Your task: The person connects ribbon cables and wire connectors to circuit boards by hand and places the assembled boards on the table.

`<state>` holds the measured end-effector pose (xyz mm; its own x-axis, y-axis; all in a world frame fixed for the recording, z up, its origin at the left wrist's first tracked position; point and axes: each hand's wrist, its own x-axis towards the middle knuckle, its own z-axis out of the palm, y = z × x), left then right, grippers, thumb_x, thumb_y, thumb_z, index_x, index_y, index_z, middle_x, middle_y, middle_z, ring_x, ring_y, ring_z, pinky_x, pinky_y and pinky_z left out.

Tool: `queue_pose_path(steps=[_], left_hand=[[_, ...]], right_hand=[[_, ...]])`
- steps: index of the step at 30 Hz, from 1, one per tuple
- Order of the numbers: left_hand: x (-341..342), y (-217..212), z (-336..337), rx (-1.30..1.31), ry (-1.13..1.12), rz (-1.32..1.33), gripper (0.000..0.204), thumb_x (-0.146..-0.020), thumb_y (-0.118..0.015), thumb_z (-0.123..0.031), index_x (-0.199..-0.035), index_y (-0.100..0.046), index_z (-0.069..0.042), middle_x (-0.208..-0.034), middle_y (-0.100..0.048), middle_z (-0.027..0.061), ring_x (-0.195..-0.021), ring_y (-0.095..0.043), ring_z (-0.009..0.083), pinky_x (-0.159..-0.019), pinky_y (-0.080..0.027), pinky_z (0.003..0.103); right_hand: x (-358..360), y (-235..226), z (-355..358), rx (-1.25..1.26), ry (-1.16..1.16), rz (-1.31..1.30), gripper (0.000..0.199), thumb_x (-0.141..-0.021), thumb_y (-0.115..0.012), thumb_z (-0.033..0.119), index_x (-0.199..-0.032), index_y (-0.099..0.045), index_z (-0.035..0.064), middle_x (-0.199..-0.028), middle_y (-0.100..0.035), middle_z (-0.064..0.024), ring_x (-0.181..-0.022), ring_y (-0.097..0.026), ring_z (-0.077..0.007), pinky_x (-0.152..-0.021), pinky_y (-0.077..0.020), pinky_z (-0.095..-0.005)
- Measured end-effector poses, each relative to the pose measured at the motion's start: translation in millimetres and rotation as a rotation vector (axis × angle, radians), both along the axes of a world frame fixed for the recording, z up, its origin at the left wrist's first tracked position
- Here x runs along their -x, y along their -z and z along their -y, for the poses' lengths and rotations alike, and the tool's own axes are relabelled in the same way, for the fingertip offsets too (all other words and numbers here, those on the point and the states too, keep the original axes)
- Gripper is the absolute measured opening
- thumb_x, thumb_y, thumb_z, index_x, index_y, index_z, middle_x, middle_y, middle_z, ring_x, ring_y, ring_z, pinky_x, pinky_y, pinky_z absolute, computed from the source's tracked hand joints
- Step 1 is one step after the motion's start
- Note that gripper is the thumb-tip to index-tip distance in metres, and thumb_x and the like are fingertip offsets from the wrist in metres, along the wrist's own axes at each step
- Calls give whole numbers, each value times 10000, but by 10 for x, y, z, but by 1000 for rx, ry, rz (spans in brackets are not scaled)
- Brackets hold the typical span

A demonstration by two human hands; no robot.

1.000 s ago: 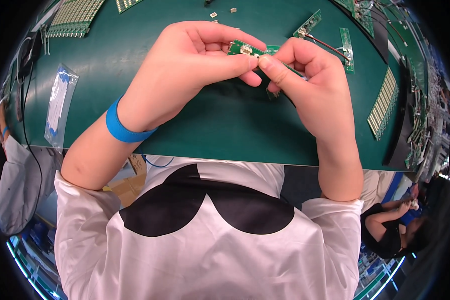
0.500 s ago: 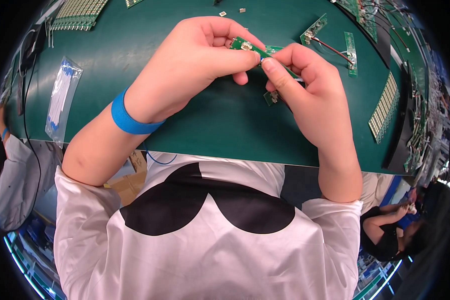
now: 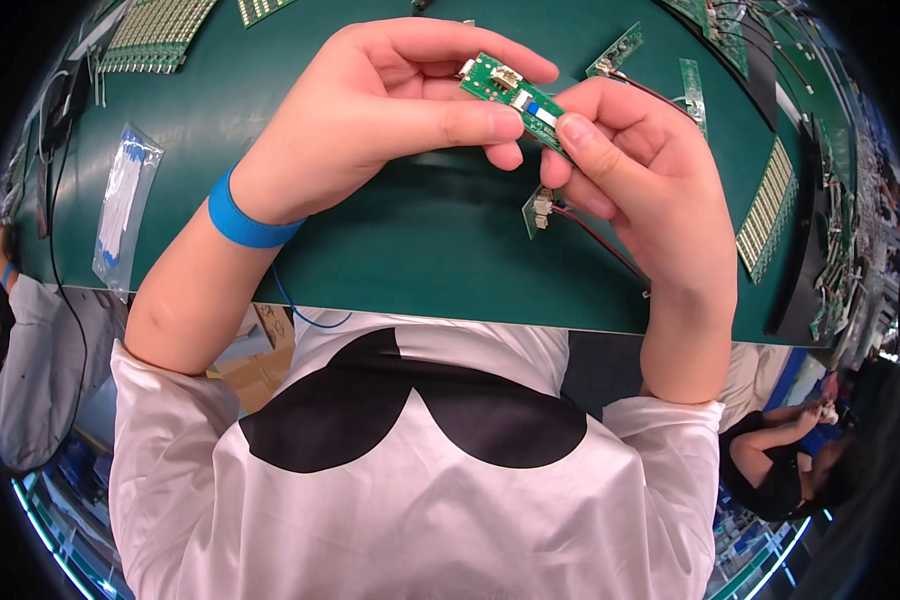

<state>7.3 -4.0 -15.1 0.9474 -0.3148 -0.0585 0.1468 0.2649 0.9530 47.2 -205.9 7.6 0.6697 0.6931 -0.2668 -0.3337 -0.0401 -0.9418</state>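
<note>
A small green circuit board (image 3: 485, 78) with white connectors is held tilted between my hands above the table. The blue end of a short white flat cable (image 3: 542, 113) sits at one connector on it. My left hand (image 3: 400, 95) has the board's upper left part between thumb and fingers, the index finger stretched along the far side. My right hand (image 3: 635, 165) pinches the lower right end, its thumb on top. Below the right fingers hangs a second small green board (image 3: 538, 212), with a red and dark wire (image 3: 602, 243) running from it toward my right wrist.
On the green table (image 3: 390, 250), a clear bag of white, blue-ended flat cables (image 3: 125, 205) lies left. Board panels stand at the far left (image 3: 155, 35) and right (image 3: 767, 210). Wired boards (image 3: 615, 50) lie beyond my right hand. Other people sit at both sides.
The circuit board has turned face-up, showing the flat cable at its connector. My left thumb has slid off its top to the edge. The second board and its wire have come into fuller view.
</note>
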Motion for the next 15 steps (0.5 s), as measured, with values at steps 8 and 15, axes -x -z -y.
queue_pose_path(steps=[8, 15], left_hand=[[-36, 156, -199, -24, -32, 123, 345, -816, -565, 16, -1154, -519, 69, -1072, -591, 148, -762, -612, 182, -732, -507, 286], [-18, 23, -149, 396, -240, -275, 409, -830, -573, 33, -1230, -484, 48, -1049, -608, 159, -969, -589, 191, -860, -456, 269]], right_hand=[[-117, 48, 68, 153, -79, 102, 227, -917, -524, 193, -919, -604, -19, -767, -601, -30, -605, -525, -56, -571, -423, -177], [-288, -25, 226, 178, 83, 628, 254, -922, -481, 149, -1080, -594, -15, -942, -634, -49, -868, -573, -120, -786, -451, -252]])
